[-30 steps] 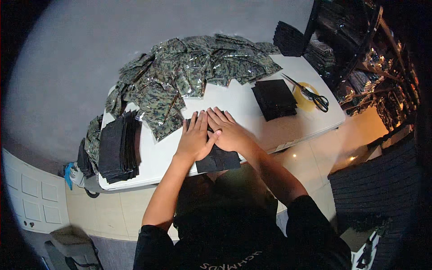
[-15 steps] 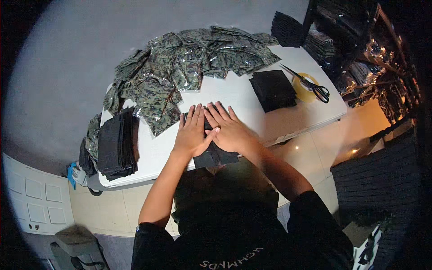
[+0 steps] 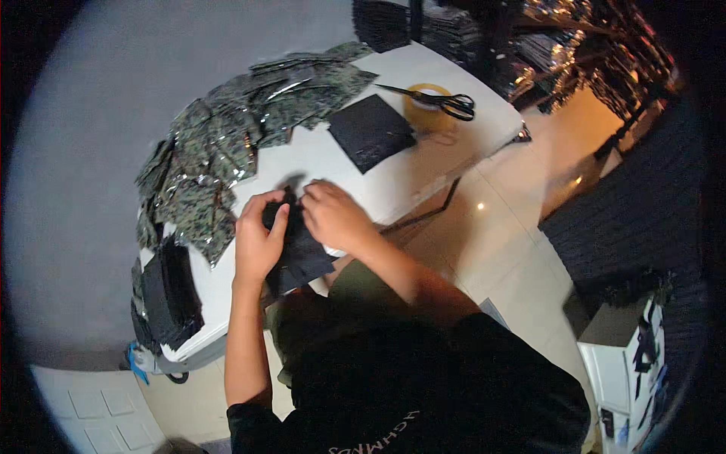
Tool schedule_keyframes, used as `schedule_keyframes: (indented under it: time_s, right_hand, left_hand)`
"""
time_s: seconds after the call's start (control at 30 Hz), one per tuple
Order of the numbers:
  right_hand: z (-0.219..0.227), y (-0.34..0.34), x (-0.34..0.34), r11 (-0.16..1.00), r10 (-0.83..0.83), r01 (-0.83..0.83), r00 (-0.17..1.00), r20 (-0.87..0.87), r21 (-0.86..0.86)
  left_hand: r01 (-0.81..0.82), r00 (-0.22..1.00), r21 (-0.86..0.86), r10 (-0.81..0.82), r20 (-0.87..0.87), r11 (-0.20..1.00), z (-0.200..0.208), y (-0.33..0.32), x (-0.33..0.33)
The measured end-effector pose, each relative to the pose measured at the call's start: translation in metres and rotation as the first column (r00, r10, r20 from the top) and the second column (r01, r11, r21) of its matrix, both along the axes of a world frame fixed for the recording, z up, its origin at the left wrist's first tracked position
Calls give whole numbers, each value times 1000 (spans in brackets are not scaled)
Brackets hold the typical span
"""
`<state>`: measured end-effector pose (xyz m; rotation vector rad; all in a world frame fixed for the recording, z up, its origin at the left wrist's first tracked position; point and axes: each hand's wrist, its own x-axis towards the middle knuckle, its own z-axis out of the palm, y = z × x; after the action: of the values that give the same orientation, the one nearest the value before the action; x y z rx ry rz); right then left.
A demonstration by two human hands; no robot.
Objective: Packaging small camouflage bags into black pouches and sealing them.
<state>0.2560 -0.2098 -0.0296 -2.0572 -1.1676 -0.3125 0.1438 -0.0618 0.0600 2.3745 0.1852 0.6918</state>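
A folded piece of black cloth [image 3: 302, 253] lies at the near edge of the white table [image 3: 287, 163], in front of my body. My left hand [image 3: 259, 238] is curled at its left side, thumb and fingers around a raised far part of the cloth. At the right side, my right hand [image 3: 333, 217] has its fingers bent down and gathered on the cloth's edge; its fingertips are partly hidden and slightly blurred. Beyond the hands lies a flat stack of black cloth pieces [image 3: 370, 134].
Black-handled scissors [image 3: 446, 104] rest across a roll of yellowish tape [image 3: 423, 121] at the far right. Camouflage garments in clear bags [image 3: 212, 144] cover the table's far left side. A tall black cloth stack [image 3: 170, 291] stands at the left end. Loaded shelves [image 3: 560, 45] are at the back right.
My hands were lying flat side by side on the black cloth; now they are apart, with fingers curled at its sides. The view has turned, shifting the table contents leftward.
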Motion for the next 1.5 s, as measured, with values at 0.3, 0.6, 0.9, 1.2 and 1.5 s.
schedule_keyframes:
  time_s: [0.3,0.6,0.9,1.2,1.5]
  right_hand:
    - [-24,23,-14,991,-81,73,995,66,112]
    - [-18,17,-9,990,-20,16,999,29,138]
    - [-17,8,0,983,32,-45,997,74,177]
    - [21,13,4,971,237,-238,971,-36,-28]
    - [18,40,9,849,397,-364,918,6,-383]
  left_hand:
    - [254,967,531,-195,-166,808,-18,-136,54]
    - [165,986,684,-100,-135,711,-48,-158,75]
    - [450,889,171,-458,10,877,-22,-142,45]
    - [17,997,-59,-21,-72,998,-1,18,-39]
    - [99,979,163,-67,-191,982,-57,60,-53]
